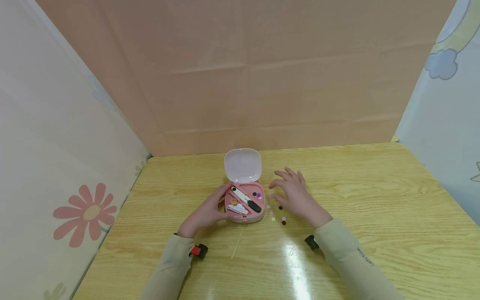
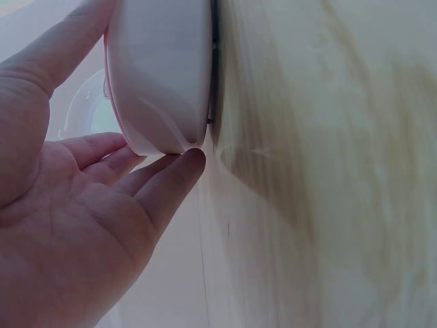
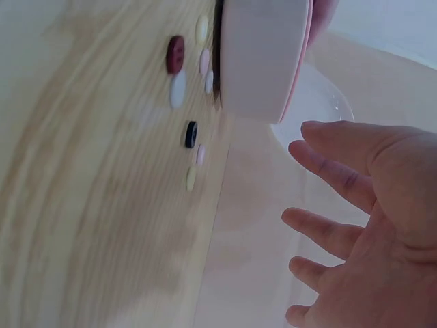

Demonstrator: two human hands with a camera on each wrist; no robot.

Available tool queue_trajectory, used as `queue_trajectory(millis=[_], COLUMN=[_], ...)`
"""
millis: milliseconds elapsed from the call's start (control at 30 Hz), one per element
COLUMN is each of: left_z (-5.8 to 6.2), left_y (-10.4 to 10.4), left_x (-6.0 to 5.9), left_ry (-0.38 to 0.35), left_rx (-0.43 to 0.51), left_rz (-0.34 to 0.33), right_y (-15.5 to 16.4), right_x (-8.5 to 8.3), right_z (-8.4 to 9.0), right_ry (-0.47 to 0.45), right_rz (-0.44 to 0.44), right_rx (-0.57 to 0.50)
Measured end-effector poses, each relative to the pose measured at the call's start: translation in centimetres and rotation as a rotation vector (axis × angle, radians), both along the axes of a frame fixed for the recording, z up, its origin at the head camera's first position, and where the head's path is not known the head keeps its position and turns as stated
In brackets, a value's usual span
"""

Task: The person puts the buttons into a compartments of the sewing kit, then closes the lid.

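Observation:
A pink sewing box [image 1: 258, 217] stands on the table with its translucent lid [image 1: 243, 165] raised at the back. My left hand [image 1: 210, 210] grips its left side, thumb at the front and fingers toward the back; the left wrist view has fingertips against the white wall [image 2: 160, 75]. Inside, a white tool with a black end [image 1: 254, 206] lies diagonally. To its left are an orange round piece [image 1: 233, 201] and a white printed piece [image 1: 238, 209]; to its right, black and purple buttons [image 1: 258, 195]. My right hand [image 1: 296, 193], fingers spread and holding nothing, hovers right of the box.
Several loose buttons lie on the table right of the box, among them a black one [image 3: 192, 134] and a dark red one [image 3: 175, 55]. A thin pale strip [image 1: 237, 243] lies in front of the box. A brown paper-like backdrop [image 1: 262, 83] rises behind the table [image 1: 375, 200].

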State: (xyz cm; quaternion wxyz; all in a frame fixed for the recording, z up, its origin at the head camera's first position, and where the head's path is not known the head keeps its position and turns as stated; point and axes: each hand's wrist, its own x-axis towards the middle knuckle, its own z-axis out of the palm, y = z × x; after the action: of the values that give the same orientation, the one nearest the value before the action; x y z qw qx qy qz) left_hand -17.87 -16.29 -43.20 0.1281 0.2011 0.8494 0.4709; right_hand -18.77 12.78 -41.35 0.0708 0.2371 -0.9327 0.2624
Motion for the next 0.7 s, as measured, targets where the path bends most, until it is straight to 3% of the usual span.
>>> queue_trajectory(millis=[200,433,633,700], left_z=[0.1,3.1,0.4,0.1], left_y=[-0.1,0.6,0.0,-0.1], left_x=[0.0,1.4,0.1,0.0], left_ry=[-0.002,-0.019,0.005,0.013], left_rx=[-0.019,0.011,-0.009,-0.01], left_rz=[-0.005,-0.025,-0.011,-0.01], right_y=[0.6,1.3,1.7,1.9], right_x=[0.0,-0.1,-0.2,-0.2], right_z=[-0.3,-0.8,-1.0,-1.1], right_ry=[-0.034,-0.051,-0.058,-0.063], right_rz=[-0.019,-0.032,-0.042,-0.043], right_rx=[-0.031,-0.059,-0.062,-0.066])
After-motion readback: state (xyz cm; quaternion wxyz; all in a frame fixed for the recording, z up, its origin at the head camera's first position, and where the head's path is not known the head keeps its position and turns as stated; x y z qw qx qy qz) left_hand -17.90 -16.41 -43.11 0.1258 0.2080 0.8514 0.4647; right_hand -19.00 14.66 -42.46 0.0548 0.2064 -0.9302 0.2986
